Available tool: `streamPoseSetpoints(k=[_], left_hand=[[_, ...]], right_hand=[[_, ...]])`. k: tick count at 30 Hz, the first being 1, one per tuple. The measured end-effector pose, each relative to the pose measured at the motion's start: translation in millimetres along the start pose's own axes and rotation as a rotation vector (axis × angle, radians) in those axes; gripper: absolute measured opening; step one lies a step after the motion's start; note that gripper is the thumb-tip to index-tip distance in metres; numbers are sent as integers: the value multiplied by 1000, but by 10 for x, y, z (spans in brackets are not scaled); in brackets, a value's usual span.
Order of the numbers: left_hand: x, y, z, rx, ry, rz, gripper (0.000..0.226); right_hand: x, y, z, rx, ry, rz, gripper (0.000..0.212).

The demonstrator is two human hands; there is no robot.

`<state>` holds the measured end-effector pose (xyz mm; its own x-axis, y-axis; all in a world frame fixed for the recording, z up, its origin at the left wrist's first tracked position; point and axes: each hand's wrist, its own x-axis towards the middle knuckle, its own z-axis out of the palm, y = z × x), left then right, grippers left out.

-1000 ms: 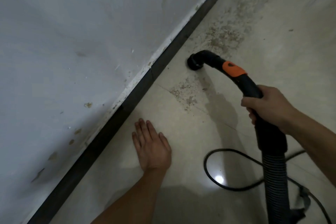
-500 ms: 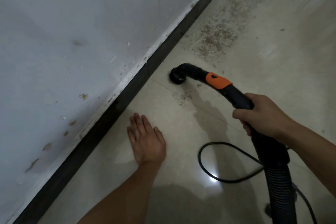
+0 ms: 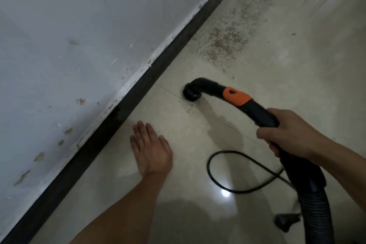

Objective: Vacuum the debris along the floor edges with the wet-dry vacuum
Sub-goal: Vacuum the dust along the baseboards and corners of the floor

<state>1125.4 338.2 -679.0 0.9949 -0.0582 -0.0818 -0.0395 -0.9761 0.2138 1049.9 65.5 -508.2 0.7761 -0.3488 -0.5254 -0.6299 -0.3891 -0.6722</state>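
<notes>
My right hand (image 3: 287,134) grips the black curved vacuum handle (image 3: 259,114), which has an orange slider (image 3: 235,96). The handle's round open end (image 3: 191,93) sits on the pale tiled floor, just right of the dark baseboard (image 3: 138,85). A few brown crumbs (image 3: 189,109) lie just below the end. A large patch of brown debris (image 3: 225,43) spreads farther along the floor near the baseboard. My left hand (image 3: 151,149) rests flat on the floor, fingers straight, close to the baseboard. The ribbed black hose (image 3: 316,216) runs down from my right hand.
A stained white wall (image 3: 79,35) fills the left side. A black power cord (image 3: 215,179) loops on the floor between my arms. A small dark part (image 3: 287,222) lies by the hose at bottom right. A light glints off the glossy tiles.
The vacuum end has come toward me along the baseboard, over the nearer debris patch, which has shrunk to a few crumbs. My left hand has stayed flat on the floor.
</notes>
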Motion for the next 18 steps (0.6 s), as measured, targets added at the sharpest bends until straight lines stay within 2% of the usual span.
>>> streamPoseSetpoints(k=[2, 3, 8, 13, 18], left_hand=[[-5, -4, -5, -7, 1, 1, 61], [-8, -3, -9, -11, 3, 1, 61], [-3, 3, 0, -26, 10, -3, 61], [-18, -6, -14, -12, -5, 5, 63], [-16, -12, -12, -2, -4, 13, 64]], right_hand=[[-54, 3, 85, 13, -57, -7, 14], [-63, 12, 102, 18, -33, -10, 14], [-24, 193, -111, 24, 273, 41, 12], [-231, 316, -228, 1, 109, 40, 15], [-395, 517, -258, 5, 216, 76, 15]])
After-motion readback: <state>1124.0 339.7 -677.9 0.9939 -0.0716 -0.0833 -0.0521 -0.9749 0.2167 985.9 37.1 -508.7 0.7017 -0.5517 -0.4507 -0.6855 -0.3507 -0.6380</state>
